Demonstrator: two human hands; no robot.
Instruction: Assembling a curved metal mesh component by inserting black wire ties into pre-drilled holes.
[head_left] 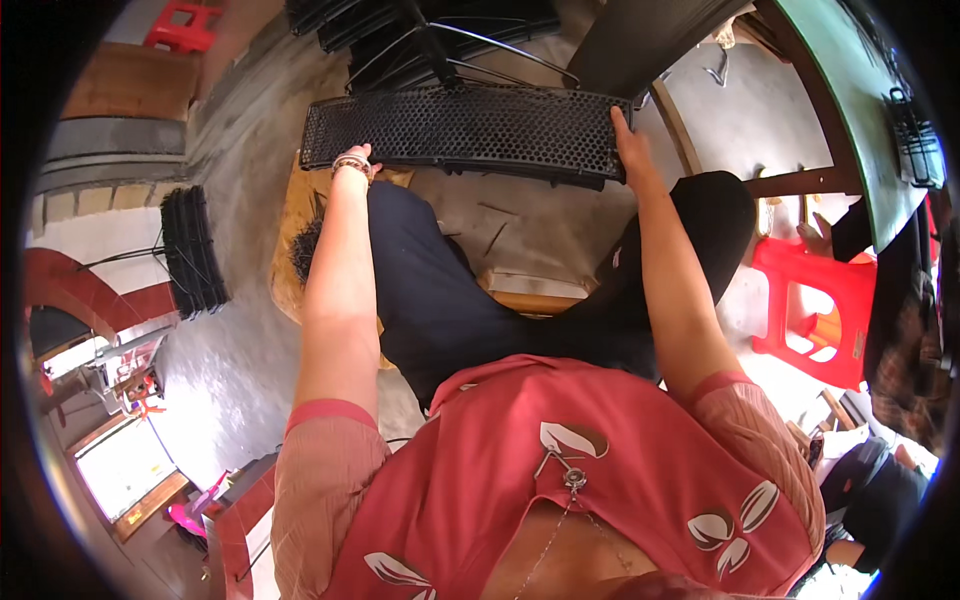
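A long black perforated mesh panel with a dark rim stretches sideways in front of my knees. My left hand grips its near edge towards the left end; several bands circle that wrist. At the right end, my right hand is closed on the short side, its other fingers partly hidden. Thin bent metal rods show just beyond the panel's far edge. Whether they are joined to it I cannot tell.
Stacked black metal racks lie beyond the panel. By my left leg is a wooden board with a dark bristly clump. More black racks stand further left. A red plastic stool and a green-topped table are right.
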